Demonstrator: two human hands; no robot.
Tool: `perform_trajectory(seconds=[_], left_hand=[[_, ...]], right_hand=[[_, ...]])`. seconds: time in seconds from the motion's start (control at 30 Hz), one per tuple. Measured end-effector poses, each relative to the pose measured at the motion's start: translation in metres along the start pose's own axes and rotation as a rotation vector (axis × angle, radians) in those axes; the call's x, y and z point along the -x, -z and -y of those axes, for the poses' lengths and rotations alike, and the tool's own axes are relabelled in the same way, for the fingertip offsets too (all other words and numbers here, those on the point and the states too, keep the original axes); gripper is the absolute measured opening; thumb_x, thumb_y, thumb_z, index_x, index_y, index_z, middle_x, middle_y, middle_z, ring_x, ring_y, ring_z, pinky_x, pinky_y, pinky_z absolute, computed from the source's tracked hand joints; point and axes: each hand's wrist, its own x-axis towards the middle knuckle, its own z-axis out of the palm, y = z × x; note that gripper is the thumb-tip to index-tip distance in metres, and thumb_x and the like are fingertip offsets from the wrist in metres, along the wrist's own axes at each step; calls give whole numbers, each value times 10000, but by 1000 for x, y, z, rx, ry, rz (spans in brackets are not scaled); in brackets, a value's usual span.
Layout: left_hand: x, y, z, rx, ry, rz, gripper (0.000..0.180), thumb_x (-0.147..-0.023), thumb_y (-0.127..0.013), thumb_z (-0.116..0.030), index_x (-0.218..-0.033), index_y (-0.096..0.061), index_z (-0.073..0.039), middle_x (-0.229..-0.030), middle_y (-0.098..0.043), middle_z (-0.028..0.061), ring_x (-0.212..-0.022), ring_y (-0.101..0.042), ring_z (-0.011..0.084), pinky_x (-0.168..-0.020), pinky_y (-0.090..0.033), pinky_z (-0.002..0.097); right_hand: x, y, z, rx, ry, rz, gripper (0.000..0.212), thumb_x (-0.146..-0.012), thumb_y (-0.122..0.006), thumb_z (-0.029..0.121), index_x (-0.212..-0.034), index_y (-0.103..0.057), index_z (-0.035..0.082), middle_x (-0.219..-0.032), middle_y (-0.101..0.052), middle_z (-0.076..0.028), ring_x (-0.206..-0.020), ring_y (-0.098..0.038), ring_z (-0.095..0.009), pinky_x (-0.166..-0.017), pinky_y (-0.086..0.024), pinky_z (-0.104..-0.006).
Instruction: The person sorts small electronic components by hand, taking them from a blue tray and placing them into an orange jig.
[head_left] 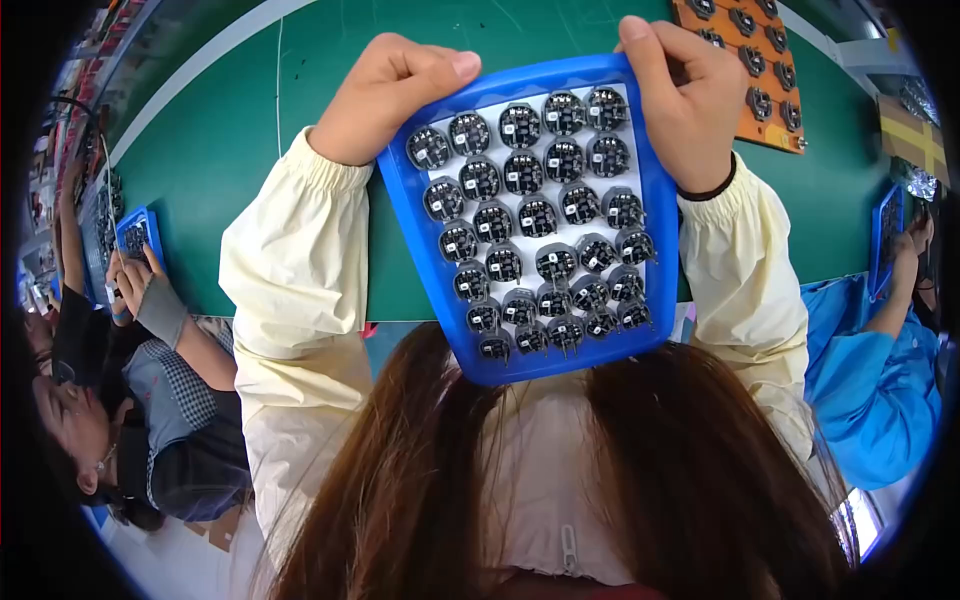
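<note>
Between my two hands a blue plastic tray is held up, tilted, over the near edge of the green table. Its white bottom carries rows of small round black electronic modules, each with fine metal pins. My left hand grips the tray's far left corner, thumb over the rim. The far right corner is in my right hand, its thumb up along the rim and fingers curled behind. The tray hides its own underside and part of the table edge.
An orange board bearing similar round parts lies on the green table at the far right. Co-workers sit on both sides: one at left handles a blue tray, another in a blue sleeve at right holds another blue tray.
</note>
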Motion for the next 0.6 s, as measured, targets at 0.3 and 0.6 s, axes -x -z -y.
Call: perform_trajectory(seconds=[0.3, 0.6], left_hand=[[-1, -7, -4, -19, 1, -46, 333, -894, -551, -222, -708, -636, 41, -629, -574, -14, -574, -461, 28, -527, -373, 212], [4, -4, -1, -32, 24, -62, 321, -889, -560, -231, -746, -657, 39, -629, -596, -5, -562, -489, 27, -511, -388, 208]], right_hand=[[-1, 4, 0, -21, 34, -26, 365, -841, -582, 183, -543, -493, -9, -410, -361, -49, -364, -302, -116, -380, -243, -285], [1, -1, -2, 4, 64, -10, 369, -840, -581, 191, -539, -495, -6, -410, -364, -53, -356, -316, -134, -379, -254, -289]])
